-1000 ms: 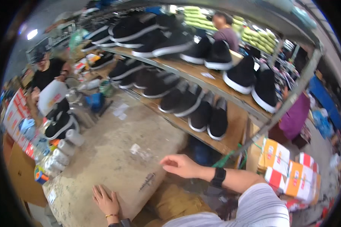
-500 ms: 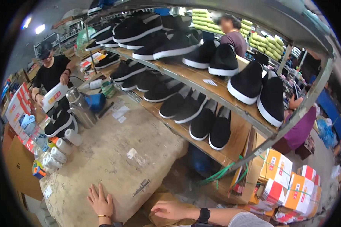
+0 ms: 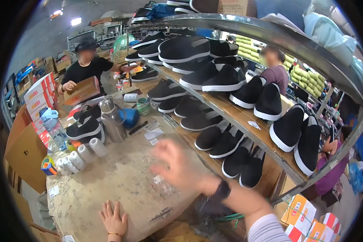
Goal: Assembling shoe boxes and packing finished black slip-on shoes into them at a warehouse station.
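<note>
Since half a second ago the right hand (image 3: pixel 177 167) has risen from the near edge and now hangs blurred above the worn grey-brown stone-like surface (image 3: pixel 121 181), fingers spread open and holding nothing, a black band on its wrist. Left hand (image 3: pixel 113 220) lies flat, palm down, at the near edge of that surface, fingers splayed and empty. Small pale paper scraps (image 3: pixel 159 179) lie just beside the right hand; bare room spreads between both hands and the far clutter. Farther left, white rolls (image 3: pixel 82 152) line the left edge. Beyond stand a steel flask (image 3: pixel 111 120) and a pair of black slip-on shoes with white soles (image 3: pixel 86 127). Right of the surface, a wooden shelf (image 3: pixel 250 125) of like shoes runs away diagonally.
</note>
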### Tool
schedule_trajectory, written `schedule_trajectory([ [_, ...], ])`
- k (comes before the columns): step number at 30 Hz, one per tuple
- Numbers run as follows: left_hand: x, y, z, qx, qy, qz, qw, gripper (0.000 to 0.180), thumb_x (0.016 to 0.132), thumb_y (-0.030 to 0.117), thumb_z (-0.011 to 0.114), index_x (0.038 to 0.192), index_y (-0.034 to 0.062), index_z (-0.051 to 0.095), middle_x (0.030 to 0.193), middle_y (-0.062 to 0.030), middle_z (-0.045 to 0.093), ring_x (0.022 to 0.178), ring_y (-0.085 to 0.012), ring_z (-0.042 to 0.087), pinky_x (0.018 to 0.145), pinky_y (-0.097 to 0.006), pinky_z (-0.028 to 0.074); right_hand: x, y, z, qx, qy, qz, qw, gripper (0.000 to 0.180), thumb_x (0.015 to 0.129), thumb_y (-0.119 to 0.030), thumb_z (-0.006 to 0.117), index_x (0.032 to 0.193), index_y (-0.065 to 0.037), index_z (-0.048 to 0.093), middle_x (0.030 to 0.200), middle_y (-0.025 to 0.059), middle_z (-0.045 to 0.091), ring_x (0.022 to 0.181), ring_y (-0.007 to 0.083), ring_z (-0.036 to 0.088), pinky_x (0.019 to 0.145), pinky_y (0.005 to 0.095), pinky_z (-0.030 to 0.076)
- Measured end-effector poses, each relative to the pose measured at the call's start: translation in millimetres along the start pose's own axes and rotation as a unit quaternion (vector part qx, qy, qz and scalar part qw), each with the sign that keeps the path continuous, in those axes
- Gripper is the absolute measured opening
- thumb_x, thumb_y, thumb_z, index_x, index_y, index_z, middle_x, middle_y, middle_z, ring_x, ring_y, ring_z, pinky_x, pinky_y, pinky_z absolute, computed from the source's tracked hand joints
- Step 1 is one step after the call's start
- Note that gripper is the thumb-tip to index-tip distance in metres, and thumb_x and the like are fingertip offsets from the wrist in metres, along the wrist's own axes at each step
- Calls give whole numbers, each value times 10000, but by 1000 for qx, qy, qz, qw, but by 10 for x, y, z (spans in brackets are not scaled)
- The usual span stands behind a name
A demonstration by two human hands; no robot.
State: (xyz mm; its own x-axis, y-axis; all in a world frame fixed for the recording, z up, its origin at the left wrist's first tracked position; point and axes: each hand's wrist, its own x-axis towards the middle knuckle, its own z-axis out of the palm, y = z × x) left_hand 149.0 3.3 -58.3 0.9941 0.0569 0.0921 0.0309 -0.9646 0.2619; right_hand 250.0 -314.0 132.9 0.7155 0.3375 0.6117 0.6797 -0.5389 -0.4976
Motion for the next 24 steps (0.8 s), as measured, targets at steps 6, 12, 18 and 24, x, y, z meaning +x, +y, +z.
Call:
schedule_trajectory([
  [6, -22, 74, -109, -19, 20, -4, 1000, 606, 792, 386, 637, 1351, 177, 533, 1519, -173, 314, 1414, -375, 252, 1133, -573, 165, 1727, 843, -1542, -478, 200, -2, 855, 440, 826, -398, 647, 1046, -17, 662, 1039, 245, 618, 993, 413, 578, 879, 465, 470],
  [12, -46, 4, -30, -26, 40, 2, 999, 585, 780, 407, 642, 1316, 186, 563, 1483, -172, 361, 1383, -375, 290, 1122, -585, 167, 1711, 1642, -1828, -557, 92, 243, 789, 555, 813, -534, 644, 1093, -55, 651, 1152, 213, 641, 1099, 362, 603, 941, 449, 465],
  [18, -97, -121, -55, -13, 60, -4, 998, 572, 778, 410, 648, 1305, 203, 569, 1458, -167, 388, 1360, -370, 313, 1113, -581, 176, 1622, 540, -1222, -312, -24, -16, 950, 334, 734, -343, 760, 759, -40, 621, 688, 136, 630, 642, 313, 613, 594, 384, 471],
  [24, 41, -34, 1, -24, 75, 31, 996, 568, 789, 384, 644, 1318, 196, 559, 1454, -164, 394, 1369, -362, 306, 1125, -556, 169, 769, 985, 109, 44, 114, 169, 978, 275, 805, -222, 743, 699, -12, 600, 573, 37, 555, 567, 86, 509, 545, 285, 416],
])
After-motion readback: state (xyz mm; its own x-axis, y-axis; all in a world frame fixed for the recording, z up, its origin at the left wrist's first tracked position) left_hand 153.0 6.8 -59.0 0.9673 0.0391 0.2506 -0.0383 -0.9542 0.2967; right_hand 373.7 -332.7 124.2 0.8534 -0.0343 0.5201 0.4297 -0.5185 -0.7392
